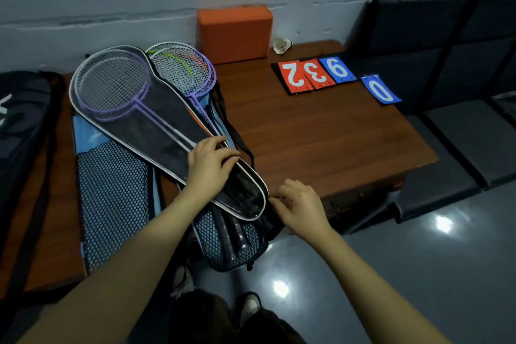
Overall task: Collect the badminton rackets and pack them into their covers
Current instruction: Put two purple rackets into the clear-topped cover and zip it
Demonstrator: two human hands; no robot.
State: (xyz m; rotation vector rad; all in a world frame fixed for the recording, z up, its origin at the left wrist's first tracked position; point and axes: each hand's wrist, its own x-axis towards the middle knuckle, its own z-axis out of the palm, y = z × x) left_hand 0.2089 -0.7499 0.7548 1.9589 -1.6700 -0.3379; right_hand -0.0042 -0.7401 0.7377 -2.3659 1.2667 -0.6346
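A clear-fronted black racket cover (145, 120) with white piping lies slantwise on the brown table (321, 131), with purple rackets (111, 86) visible inside it. More rackets (184, 70) with purple, green and orange frames stick out behind it. Blue mesh covers (111, 198) lie underneath. My left hand (209, 165) rests on the clear cover's handle section, fingers curled over its right edge. My right hand (298, 204) pinches at the cover's narrow end, where a zipper seems to be; the pull itself is hidden.
An orange block (234, 33) stands against the wall, with a shuttlecock (282, 45) beside it. Red and blue score cards (312, 74) lie at the table's far right. A dark bag (25, 120) sits at the left. Dark padded seats (460, 50) line the right side.
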